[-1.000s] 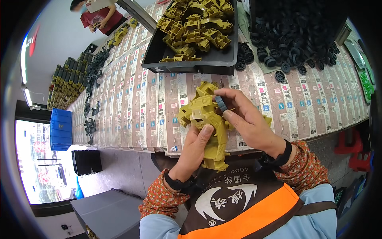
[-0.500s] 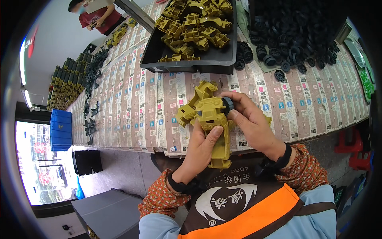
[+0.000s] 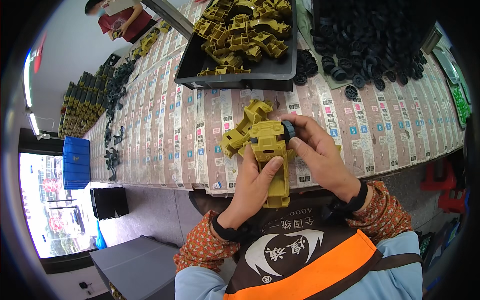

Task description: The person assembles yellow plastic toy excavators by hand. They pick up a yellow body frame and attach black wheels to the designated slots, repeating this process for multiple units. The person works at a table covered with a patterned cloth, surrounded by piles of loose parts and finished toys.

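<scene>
My left hand (image 3: 254,186) is closed around a yellow plastic toy truck body (image 3: 276,172), thumb lying across its side, at the table's near edge. On the right, my right hand (image 3: 322,155) pinches a dark toy wheel (image 3: 288,131) between thumb and fingers, against the body's far right side. Whether the wheel sits fully on its axle I cannot tell. Just beyond the held body, another yellow truck body (image 3: 239,139) lies on the table, partly covered by it. A bit of yellow plastic also shows behind my right hand.
A black tray (image 3: 235,82) of yellow bodies stands ahead. Loose black wheels (image 3: 367,65) are heaped at the far right. Dark parts (image 3: 112,155) line the table's left side, near a blue crate (image 3: 76,162). A person (image 3: 125,22) stands at the far left.
The held truck body has turned slightly and shifted a little. My right hand keeps the wheel against its side, with the fingers slightly moved.
</scene>
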`<action>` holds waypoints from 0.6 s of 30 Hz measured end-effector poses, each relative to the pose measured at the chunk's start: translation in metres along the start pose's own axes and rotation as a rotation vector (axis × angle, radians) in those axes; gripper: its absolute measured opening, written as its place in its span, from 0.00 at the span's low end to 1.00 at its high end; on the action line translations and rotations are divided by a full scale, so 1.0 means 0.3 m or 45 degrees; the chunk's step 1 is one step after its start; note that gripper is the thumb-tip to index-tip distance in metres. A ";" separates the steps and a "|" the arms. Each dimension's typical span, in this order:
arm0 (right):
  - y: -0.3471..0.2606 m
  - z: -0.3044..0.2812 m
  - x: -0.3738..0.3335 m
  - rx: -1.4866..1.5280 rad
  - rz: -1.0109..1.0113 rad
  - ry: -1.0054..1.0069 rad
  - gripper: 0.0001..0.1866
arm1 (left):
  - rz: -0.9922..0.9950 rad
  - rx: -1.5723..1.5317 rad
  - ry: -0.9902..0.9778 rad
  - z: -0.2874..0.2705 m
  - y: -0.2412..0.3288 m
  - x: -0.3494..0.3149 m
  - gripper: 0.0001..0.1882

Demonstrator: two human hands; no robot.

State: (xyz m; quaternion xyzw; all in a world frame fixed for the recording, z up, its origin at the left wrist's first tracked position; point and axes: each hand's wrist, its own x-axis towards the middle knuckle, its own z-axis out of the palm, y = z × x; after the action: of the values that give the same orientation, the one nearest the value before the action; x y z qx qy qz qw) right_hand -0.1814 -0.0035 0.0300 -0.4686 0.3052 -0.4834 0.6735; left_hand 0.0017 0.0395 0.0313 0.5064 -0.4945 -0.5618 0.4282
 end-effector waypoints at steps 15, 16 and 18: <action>-0.022 -0.013 -0.064 -0.455 -0.082 -0.066 0.47 | 0.156 0.733 -0.010 0.057 0.015 0.017 0.33; -0.043 -0.047 -0.051 -0.414 0.044 -0.113 0.44 | 0.147 0.692 -0.074 0.049 0.030 0.028 0.33; -0.080 -0.159 0.014 -0.298 0.312 -0.249 0.38 | 0.096 0.627 -0.156 0.011 0.045 0.033 0.31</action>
State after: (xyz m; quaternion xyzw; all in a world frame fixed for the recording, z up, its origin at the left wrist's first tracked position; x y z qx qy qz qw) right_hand -0.2300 -0.0256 0.0345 -0.5478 0.3471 -0.3113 0.6946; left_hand -0.0029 0.0283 0.0432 0.5415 -0.6600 -0.4379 0.2818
